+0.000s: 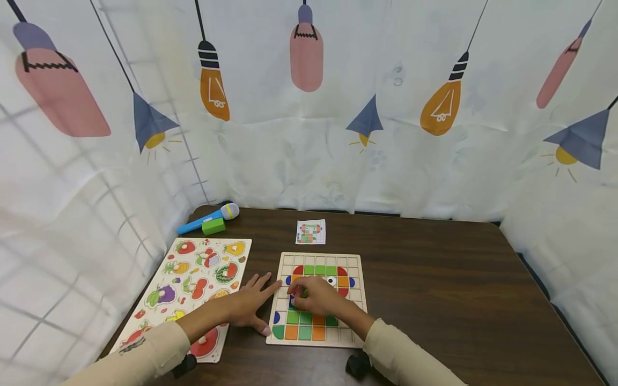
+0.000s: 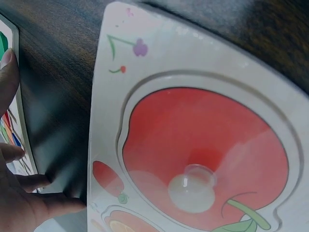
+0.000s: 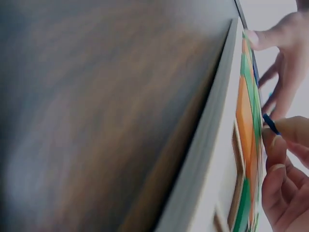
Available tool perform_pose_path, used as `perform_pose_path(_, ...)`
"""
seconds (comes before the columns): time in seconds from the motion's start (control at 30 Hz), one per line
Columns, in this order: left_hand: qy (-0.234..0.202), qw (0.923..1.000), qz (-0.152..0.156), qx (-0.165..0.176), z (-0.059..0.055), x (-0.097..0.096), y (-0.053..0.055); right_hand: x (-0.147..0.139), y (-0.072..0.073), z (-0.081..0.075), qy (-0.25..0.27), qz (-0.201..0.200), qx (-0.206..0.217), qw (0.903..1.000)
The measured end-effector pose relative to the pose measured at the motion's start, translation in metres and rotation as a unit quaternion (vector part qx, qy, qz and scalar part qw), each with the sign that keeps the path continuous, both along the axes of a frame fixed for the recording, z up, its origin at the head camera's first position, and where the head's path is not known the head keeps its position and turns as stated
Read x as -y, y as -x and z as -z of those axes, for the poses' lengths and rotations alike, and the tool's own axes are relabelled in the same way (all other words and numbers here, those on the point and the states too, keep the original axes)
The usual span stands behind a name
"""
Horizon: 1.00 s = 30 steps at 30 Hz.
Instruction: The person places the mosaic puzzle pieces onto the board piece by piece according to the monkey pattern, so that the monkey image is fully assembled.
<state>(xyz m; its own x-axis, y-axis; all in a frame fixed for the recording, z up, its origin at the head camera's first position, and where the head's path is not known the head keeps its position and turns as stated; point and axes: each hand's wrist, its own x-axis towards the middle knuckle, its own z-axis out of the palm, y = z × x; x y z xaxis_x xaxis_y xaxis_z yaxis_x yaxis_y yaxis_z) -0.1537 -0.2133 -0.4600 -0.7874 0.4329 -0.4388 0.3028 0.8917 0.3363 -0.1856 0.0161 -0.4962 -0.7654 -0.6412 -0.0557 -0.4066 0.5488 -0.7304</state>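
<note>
My right hand (image 1: 316, 296) is over the wooden grid board (image 1: 355, 303), pinching a small blue piece (image 3: 271, 124) between thumb and fingertips. Colored square and rounded tiles lie in the board, with an eye tile (image 1: 331, 280) near the top. My left hand (image 1: 246, 304), fingers spread, touches the board's left edge with thumb and a fingertip. In the right wrist view the left hand (image 3: 287, 48) shows beyond the board. Part of the tile pattern is hidden under my right hand.
A fruit puzzle board (image 1: 247, 243) lies left of the grid board, under my left forearm. A small pattern card (image 1: 311, 232) is behind the grid board. A blue toy microphone (image 1: 207, 219) and a green block (image 1: 213, 227) sit at the back left of the brown table (image 1: 449, 300).
</note>
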Motion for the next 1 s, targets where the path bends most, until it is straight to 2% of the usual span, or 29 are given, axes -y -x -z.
perform_pose_path(0.2, -0.004, 1.0, 0.003, -0.002, 0.0, 0.001, -0.001, 0.016, -0.005, 0.0, -0.01, -0.008, -0.015, 0.9998)
perform_pose_path(0.37, -0.002, 1.0, 0.005, -0.005, 0.002, 0.001, 0.0, 0.023, -0.009, -0.003, -0.041, -0.013, -0.05, 0.9978)
perform_pose_path(0.5, -0.003, 1.0, 0.004, -0.006, 0.002, 0.001, 0.0, 0.025, -0.009, -0.004, -0.064, -0.01, -0.061, 0.996)
perform_pose_path(0.77, -0.004, 0.9999, 0.005, -0.009, 0.002, 0.001, 0.0, 0.021, -0.008, -0.007, -0.092, -0.004, -0.068, 0.9934)
perform_pose_path(1.0, 0.002, 1.0, 0.002, -0.009, 0.001, 0.0, 0.0, 0.021, -0.005, -0.009, -0.108, -0.013, -0.069, 0.9917)
